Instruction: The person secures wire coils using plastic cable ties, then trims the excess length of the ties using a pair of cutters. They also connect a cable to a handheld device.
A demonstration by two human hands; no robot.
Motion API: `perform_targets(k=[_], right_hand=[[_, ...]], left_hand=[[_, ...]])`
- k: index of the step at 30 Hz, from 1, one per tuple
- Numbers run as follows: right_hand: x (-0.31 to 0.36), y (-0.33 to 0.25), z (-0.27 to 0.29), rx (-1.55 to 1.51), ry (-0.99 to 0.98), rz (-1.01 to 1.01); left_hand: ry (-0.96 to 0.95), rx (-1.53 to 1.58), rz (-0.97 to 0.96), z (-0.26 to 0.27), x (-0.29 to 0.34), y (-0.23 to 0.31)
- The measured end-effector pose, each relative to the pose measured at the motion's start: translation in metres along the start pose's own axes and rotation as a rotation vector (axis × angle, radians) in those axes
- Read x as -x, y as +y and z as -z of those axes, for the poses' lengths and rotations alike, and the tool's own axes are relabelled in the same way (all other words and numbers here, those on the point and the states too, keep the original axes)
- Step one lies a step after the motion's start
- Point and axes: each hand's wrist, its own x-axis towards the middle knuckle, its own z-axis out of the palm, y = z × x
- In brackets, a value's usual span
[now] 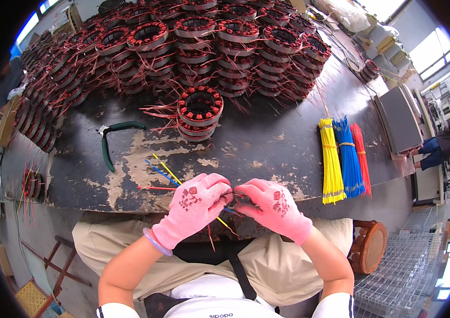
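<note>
Both my hands wear pink gloves and meet at the table's front edge, over my lap. With bent fingers, my left hand (190, 206) grips a few thin insulated wires: a yellow wire (167, 169), a blue wire (160, 172) and a red wire (156, 187). Their far ends stick out to the left; other ends hang below the hand. Thumb and forefinger of my right hand (277, 209) are pinched together by the left fingertips, on a thin dark wire end (237, 195). The exact joint between the fingertips is partly hidden.
A short stack of red-wound motor stators (200, 114) stands ahead, before many piled stators (193, 40). Green-handled pliers (107, 143) lie left. Yellow (331, 161), blue (348, 159) and red wire bundles (361, 159) lie right. A wooden stool (370, 247) and wire mesh (400, 265) are lower right.
</note>
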Motion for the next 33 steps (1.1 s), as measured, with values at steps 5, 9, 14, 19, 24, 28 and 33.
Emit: perform_targets(k=[5, 9, 14, 19, 24, 28, 33], right_hand=[[-0.017, 0.009, -0.012, -0.935, -0.218, -0.726], [-0.005, -0.001, -0.008, -0.132, 0.061, -0.292], [0.000, 0.002, -0.017, 0.106, 0.172, -0.015], [0.001, 0.006, -0.007, -1.174, -0.340, -0.825], [0.005, -0.001, -0.003, -0.024, -0.021, -0.044], [-0.005, 0.000, -0.003, -0.029, -0.087, -0.104], [-0.002, -0.002, 0.005, -0.608, -0.294, -0.599]], left_hand=[[-0.029, -0.033, -0.046, 0.002, -0.003, 0.002], [-0.027, -0.002, -0.034, 0.001, -0.001, -0.002], [-0.021, -0.030, -0.030, 0.000, -0.001, 0.000], [-0.046, -0.003, -0.054, 0.002, 0.000, -0.001], [-0.052, -0.019, -0.026, 0.002, 0.000, 0.000], [-0.045, -0.017, -0.077, 0.001, -0.002, -0.002], [-0.085, -0.003, -0.117, 0.002, 0.000, -0.001]])
